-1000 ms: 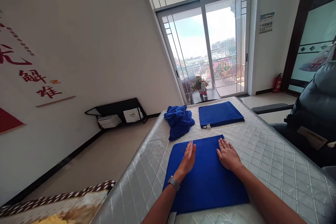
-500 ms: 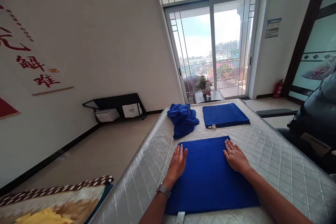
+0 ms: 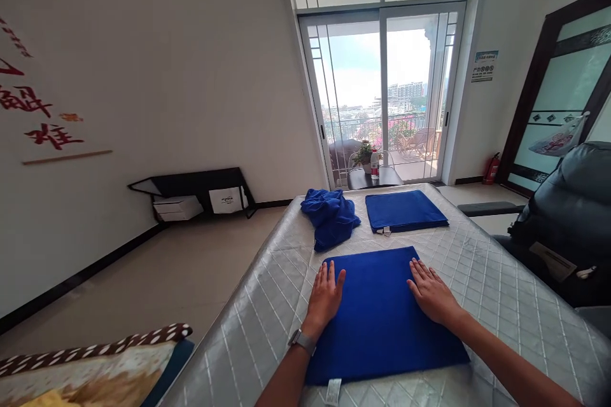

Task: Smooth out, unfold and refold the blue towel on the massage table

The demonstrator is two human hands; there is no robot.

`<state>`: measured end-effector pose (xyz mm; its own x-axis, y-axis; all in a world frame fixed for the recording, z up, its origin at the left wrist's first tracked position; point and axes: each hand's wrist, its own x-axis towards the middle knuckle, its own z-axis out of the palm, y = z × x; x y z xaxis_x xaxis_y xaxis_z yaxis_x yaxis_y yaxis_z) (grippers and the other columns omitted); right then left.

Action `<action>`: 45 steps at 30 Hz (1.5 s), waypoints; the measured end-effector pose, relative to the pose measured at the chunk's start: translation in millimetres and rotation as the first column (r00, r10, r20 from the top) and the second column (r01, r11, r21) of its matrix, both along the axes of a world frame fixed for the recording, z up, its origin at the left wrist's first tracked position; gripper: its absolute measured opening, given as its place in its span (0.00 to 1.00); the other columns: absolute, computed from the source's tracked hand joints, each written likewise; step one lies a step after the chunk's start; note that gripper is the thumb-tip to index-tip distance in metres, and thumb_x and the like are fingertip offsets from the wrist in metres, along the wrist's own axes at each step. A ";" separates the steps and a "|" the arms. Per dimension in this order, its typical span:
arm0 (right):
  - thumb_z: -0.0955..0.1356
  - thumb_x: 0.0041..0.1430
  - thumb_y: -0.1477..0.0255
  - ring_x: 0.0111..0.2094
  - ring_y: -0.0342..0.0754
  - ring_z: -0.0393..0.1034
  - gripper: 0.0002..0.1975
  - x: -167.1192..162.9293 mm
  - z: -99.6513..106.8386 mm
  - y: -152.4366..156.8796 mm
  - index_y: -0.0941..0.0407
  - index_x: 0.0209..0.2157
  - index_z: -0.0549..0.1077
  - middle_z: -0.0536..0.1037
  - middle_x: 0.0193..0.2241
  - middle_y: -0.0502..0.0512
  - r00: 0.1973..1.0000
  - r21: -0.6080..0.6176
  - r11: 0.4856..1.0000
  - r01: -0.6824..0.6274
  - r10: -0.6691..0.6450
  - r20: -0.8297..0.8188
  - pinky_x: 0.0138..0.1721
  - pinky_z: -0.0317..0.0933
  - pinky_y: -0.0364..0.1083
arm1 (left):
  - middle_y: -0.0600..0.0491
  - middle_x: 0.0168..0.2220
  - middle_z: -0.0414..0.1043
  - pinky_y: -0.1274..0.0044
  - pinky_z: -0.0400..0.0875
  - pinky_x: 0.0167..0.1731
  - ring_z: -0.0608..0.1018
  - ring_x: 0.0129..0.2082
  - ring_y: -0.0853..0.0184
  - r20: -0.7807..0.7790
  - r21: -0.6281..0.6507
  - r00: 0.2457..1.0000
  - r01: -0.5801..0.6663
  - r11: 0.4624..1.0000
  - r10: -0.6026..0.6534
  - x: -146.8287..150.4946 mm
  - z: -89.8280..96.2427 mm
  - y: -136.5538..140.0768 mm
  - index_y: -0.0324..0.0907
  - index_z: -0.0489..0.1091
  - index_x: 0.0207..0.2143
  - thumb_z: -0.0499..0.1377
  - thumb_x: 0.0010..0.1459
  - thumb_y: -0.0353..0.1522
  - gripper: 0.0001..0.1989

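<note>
Bright room with a glass balcony door (image 3: 382,95); quilted silver bed (image 3: 501,305) bears three blue cloths.
Folded cloth (image 3: 377,318) under both flat, released grips: left hand (image 3: 325,297), right hand (image 3: 432,296). Beyond them, one folded cloth (image 3: 405,210), one crumpled cloth (image 3: 329,216).

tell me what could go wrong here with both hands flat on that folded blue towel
The left hand lies at the folded blue towel's left edge, half on the quilted surface, so a sideways push could ruffle that edge. The surface looks shiny; the towel may slide under the right hand. The crumpled blue cloth lies close beyond it and could be nudged by a forward push.
</note>
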<state>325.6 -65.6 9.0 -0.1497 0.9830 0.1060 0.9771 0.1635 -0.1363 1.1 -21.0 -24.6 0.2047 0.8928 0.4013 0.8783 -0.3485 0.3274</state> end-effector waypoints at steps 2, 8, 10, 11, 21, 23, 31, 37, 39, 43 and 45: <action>0.48 0.69 0.58 0.70 0.48 0.35 0.34 0.3 -2.6 -8.0 0.63 0.69 0.48 0.45 0.70 0.58 1.000 -0.023 1.000 0.014 -0.015 -0.017 0.68 0.35 0.53 | 0.39 0.66 0.58 0.52 0.52 0.63 0.55 0.68 0.49 -0.004 0.014 0.999 -0.034 0.999 0.034 1.2 2.0 -0.7 0.41 0.53 0.67 0.39 0.69 0.48 0.31; 0.48 0.68 0.58 0.70 0.48 0.34 0.34 1.2 -7.6 -12.6 0.63 0.69 0.47 0.44 0.70 0.57 0.997 -0.049 0.998 0.036 -0.040 -0.070 0.68 0.34 0.53 | 0.38 0.67 0.55 0.57 0.51 0.65 0.55 0.68 0.52 -0.040 -0.024 0.994 -0.106 0.994 0.105 23.1 23.3 -19.0 0.34 0.55 0.66 0.39 0.67 0.53 0.38; 0.49 0.68 0.59 0.70 0.48 0.33 0.34 1.6 -8.7 -11.2 0.63 0.69 0.47 0.44 0.70 0.57 0.996 -0.042 0.999 0.032 -0.035 -0.084 0.68 0.34 0.54 | 0.40 0.67 0.56 0.59 0.53 0.65 0.57 0.67 0.54 -0.065 -0.058 0.998 0.003 0.998 -0.007 44.7 33.3 -33.5 0.37 0.55 0.67 0.38 0.68 0.52 0.36; 0.49 0.68 0.59 0.70 0.49 0.33 0.34 1.8 -9.5 -10.6 0.62 0.69 0.47 0.44 0.70 0.58 0.996 -0.037 0.999 0.031 -0.034 -0.087 0.68 0.34 0.54 | 0.42 0.67 0.57 0.60 0.54 0.65 0.58 0.67 0.56 -0.078 -0.073 0.993 0.082 0.994 -0.087 58.8 38.1 -41.6 0.39 0.54 0.67 0.38 0.68 0.51 0.35; 0.52 0.66 0.67 0.70 0.52 0.36 0.31 7.3 -21.6 -10.2 0.60 0.68 0.53 0.47 0.69 0.58 0.999 0.021 0.999 -0.038 0.038 0.005 0.68 0.36 0.56 | 0.46 0.68 0.52 0.62 0.51 0.67 0.51 0.69 0.60 -0.076 -0.124 0.919 0.376 0.918 -0.387 189.4 48.9 -59.4 0.40 0.50 0.68 0.35 0.70 0.47 0.32; 0.51 0.67 0.66 0.70 0.52 0.36 0.31 6.9 -19.7 -10.0 0.62 0.68 0.52 0.47 0.69 0.60 1.000 0.009 1.000 -0.027 0.027 -0.007 0.68 0.36 0.57 | 0.45 0.68 0.52 0.61 0.51 0.67 0.52 0.69 0.60 -0.082 -0.131 0.929 0.349 0.928 -0.361 185.3 43.1 -53.0 0.39 0.50 0.68 0.35 0.70 0.47 0.33; 0.49 0.68 0.62 0.70 0.51 0.34 0.33 2.5 -11.3 -10.3 0.66 0.68 0.49 0.46 0.69 0.60 0.998 -0.016 0.999 0.027 -0.028 -0.060 0.68 0.34 0.56 | 0.43 0.69 0.47 0.61 0.48 0.67 0.49 0.69 0.59 -0.201 -0.264 0.969 0.091 0.960 -0.147 82.2 34.8 -51.6 0.35 0.49 0.68 0.34 0.69 0.51 0.37; 0.49 0.68 0.60 0.70 0.49 0.33 0.34 3.9 -12.7 -10.0 0.65 0.68 0.48 0.44 0.70 0.59 0.996 -0.021 1.000 0.024 -0.025 -0.084 0.68 0.32 0.55 | 0.42 0.70 0.43 0.61 0.46 0.67 0.48 0.69 0.58 -0.263 -0.249 0.963 -0.119 0.961 0.051 12.1 24.3 -60.5 0.31 0.46 0.69 0.34 0.68 0.52 0.39; 0.49 0.68 0.60 0.70 0.49 0.34 0.34 4.0 -12.8 -10.1 0.65 0.68 0.48 0.44 0.70 0.58 0.997 -0.022 0.999 0.026 -0.027 -0.077 0.68 0.32 0.55 | 0.42 0.70 0.42 0.61 0.47 0.67 0.48 0.69 0.58 -0.261 -0.241 0.963 -0.139 0.961 0.074 5.2 21.2 -61.5 0.31 0.45 0.69 0.33 0.68 0.51 0.39; 0.49 0.68 0.60 0.70 0.49 0.35 0.33 3.3 -11.8 -10.7 0.64 0.68 0.48 0.45 0.70 0.58 0.998 -0.014 1.000 0.023 -0.024 -0.055 0.68 0.34 0.55 | 0.41 0.70 0.42 0.61 0.49 0.67 0.49 0.69 0.58 -0.236 -0.229 0.969 -0.133 0.964 0.077 3.9 17.7 -60.8 0.30 0.47 0.68 0.33 0.68 0.51 0.39; 0.48 0.68 0.60 0.70 0.49 0.35 0.33 2.6 -10.4 -11.0 0.64 0.68 0.49 0.46 0.70 0.58 0.999 -0.005 1.000 0.019 -0.019 -0.040 0.68 0.35 0.55 | 0.40 0.69 0.43 0.62 0.49 0.67 0.50 0.69 0.58 -0.230 -0.209 0.970 -0.124 0.970 0.075 3.6 16.5 -60.5 0.30 0.47 0.68 0.33 0.68 0.52 0.40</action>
